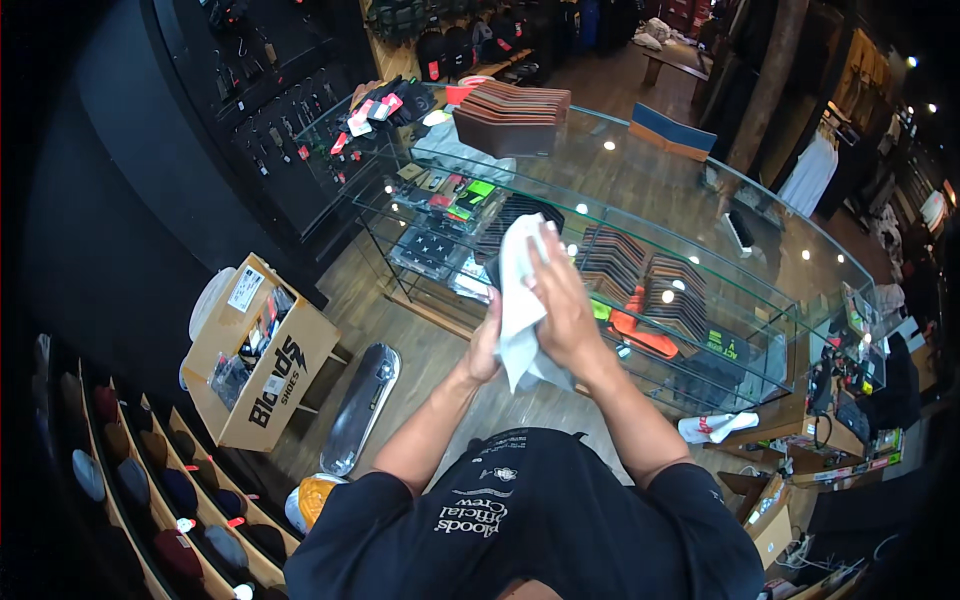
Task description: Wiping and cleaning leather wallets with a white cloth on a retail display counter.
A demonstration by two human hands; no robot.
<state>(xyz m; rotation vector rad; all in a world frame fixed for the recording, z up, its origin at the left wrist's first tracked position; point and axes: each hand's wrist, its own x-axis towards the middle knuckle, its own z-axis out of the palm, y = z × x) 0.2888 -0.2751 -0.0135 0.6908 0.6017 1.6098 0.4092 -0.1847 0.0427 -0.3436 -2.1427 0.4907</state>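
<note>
In front of my chest, a white cloth [520,300] hangs between my two hands, its lower corner dangling free. My right hand [568,305] presses on the cloth from the right, with its fingers nearly straight along it. From the left, my left hand [485,342] grips the cloth with the thumb up, while its other fingers are hidden behind the fabric. A dark edge shows beside the cloth's upper left, but I cannot tell whether it is held. Beyond my hands stands a glass display case [700,215], whose shelves hold rows of brown and dark folded items.
Brown folded pieces [512,115] and a blue-orange one [672,131] stand on the case top. At left are a cardboard box [255,350] of goods, a wrapped skateboard deck [362,408] on the floor and a cap rack [160,480]. White socks [716,428] lie at right.
</note>
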